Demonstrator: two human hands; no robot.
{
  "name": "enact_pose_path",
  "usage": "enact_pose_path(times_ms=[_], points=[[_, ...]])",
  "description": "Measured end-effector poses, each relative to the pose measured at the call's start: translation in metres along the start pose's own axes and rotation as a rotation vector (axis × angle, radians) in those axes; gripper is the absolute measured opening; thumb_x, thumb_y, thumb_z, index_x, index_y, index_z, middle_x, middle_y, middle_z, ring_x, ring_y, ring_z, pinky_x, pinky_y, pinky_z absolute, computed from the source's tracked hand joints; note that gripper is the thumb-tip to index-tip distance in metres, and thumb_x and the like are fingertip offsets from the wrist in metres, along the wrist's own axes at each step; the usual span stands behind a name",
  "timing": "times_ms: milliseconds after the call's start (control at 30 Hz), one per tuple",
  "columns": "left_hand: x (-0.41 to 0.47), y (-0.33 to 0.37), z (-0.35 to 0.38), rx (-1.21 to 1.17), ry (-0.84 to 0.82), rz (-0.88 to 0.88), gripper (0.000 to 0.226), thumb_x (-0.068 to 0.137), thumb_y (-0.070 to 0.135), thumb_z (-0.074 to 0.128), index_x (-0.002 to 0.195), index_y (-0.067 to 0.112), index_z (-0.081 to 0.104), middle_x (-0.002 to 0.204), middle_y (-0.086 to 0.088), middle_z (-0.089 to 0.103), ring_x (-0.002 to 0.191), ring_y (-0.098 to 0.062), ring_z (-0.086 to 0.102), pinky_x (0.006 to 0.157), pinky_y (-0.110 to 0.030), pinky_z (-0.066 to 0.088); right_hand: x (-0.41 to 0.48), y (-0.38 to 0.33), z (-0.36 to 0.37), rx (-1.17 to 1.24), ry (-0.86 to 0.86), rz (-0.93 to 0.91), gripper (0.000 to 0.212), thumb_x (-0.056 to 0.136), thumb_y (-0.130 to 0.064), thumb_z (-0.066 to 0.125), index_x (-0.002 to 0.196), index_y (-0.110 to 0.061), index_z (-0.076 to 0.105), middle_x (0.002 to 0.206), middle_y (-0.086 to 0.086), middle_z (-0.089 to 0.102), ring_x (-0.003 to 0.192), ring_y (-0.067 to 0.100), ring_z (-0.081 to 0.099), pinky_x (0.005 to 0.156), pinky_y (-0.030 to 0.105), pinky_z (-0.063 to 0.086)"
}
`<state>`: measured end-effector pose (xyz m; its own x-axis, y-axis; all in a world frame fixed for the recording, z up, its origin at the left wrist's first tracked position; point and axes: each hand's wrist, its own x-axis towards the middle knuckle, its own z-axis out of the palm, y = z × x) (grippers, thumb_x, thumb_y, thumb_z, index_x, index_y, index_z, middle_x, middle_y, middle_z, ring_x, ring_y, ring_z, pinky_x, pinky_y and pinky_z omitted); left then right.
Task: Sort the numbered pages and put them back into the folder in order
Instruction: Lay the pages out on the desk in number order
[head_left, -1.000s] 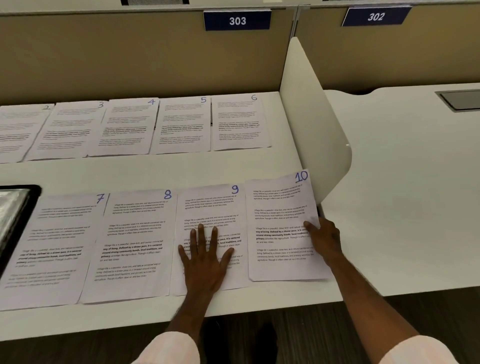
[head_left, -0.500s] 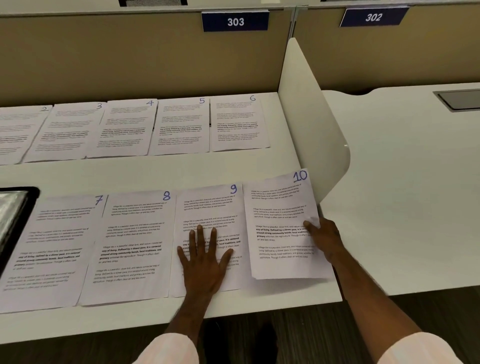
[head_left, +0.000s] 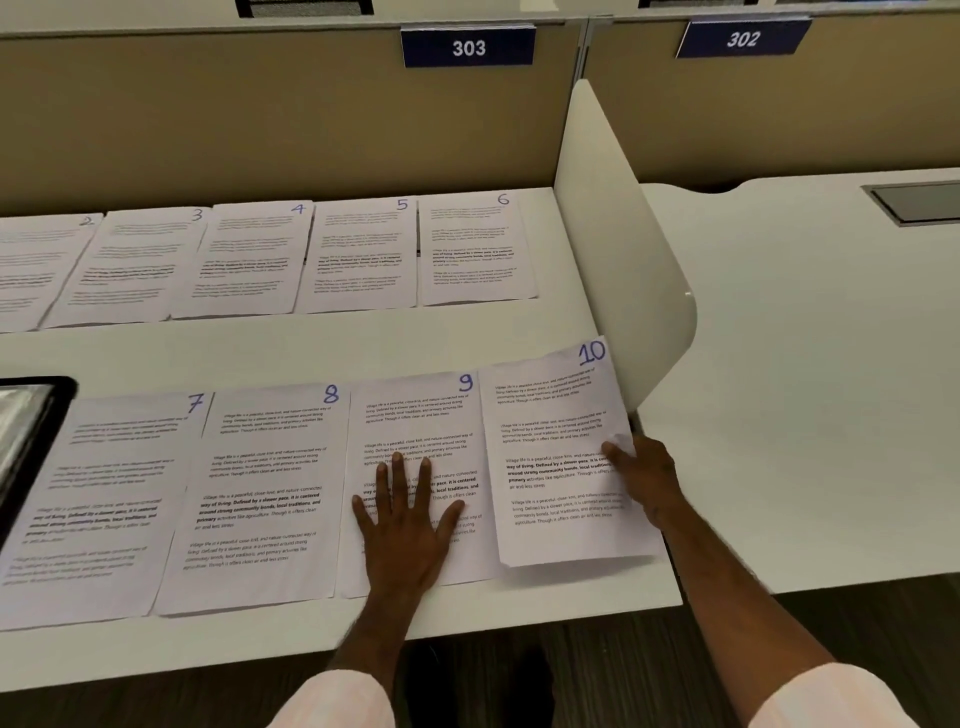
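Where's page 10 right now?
In the head view, page 10 lies at the right end of the near row, just right of page 9 and beside the desk divider; the right hand pinches its right edge.

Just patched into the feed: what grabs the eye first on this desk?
Two neat rows of hand-numbered pages: 2 to 6 in the back row, 7 to 10 in the front row. The left hand lies flat on page 9, while the right hand pinches the right edge of page 10. A dark folder peeks in at far left.
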<state>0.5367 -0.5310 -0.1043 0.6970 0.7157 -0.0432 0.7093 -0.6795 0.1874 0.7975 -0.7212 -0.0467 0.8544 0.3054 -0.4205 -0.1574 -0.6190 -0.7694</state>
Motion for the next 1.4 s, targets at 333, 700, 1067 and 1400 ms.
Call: enact_pose_path(times_ms=[333,700,1067,1400], points=[[0.0,0.0,0.0,0.005,0.001,0.008,0.08,0.091,0.074,0.015,0.156,0.028,0.017,0.164,-0.006,0.003,0.151,-0.027,0.004,0.115,-0.063,0.01,-0.006,-0.002,0.008,-0.239,0.149,-0.028,0.038,0.088,-0.032,0.07,0.111,-0.002,0.063,0.109,0.012,0.067,0.079,0.018,0.053,0.068,0.023,0.038],[0.0,-0.002,0.003,-0.016,0.0,0.012,0.08,0.091,0.074,0.017,0.156,0.028,0.013,0.165,-0.005,0.0,0.151,-0.026,0.0,0.115,-0.064,0.01,-0.014,0.005,0.009,-0.407,0.273,-0.036,0.059,0.08,-0.044,0.074,0.12,-0.007,0.051,0.115,0.014,0.052,0.106,0.031,0.051,0.085,0.038,0.045],[0.012,0.008,-0.032,0.012,0.042,0.102,0.086,0.09,0.077,0.013,0.157,0.022,0.012,0.165,-0.006,-0.003,0.151,-0.023,-0.003,0.117,-0.06,0.0,-0.035,-0.01,0.025,-0.741,0.237,-0.499,0.073,0.088,-0.068,0.033,0.127,-0.012,0.058,0.137,0.016,0.052,0.126,0.036,0.048,0.099,0.049,0.043],[0.009,0.008,-0.078,0.123,0.141,0.167,0.087,0.091,0.076,0.016,0.156,0.017,0.016,0.164,-0.011,0.004,0.151,-0.027,0.005,0.116,-0.062,0.005,-0.059,-0.027,0.048,-0.96,0.042,-0.644,0.083,0.09,-0.075,0.01,0.153,-0.024,0.027,0.159,0.018,0.016,0.146,0.036,0.017,0.111,0.06,0.015]])
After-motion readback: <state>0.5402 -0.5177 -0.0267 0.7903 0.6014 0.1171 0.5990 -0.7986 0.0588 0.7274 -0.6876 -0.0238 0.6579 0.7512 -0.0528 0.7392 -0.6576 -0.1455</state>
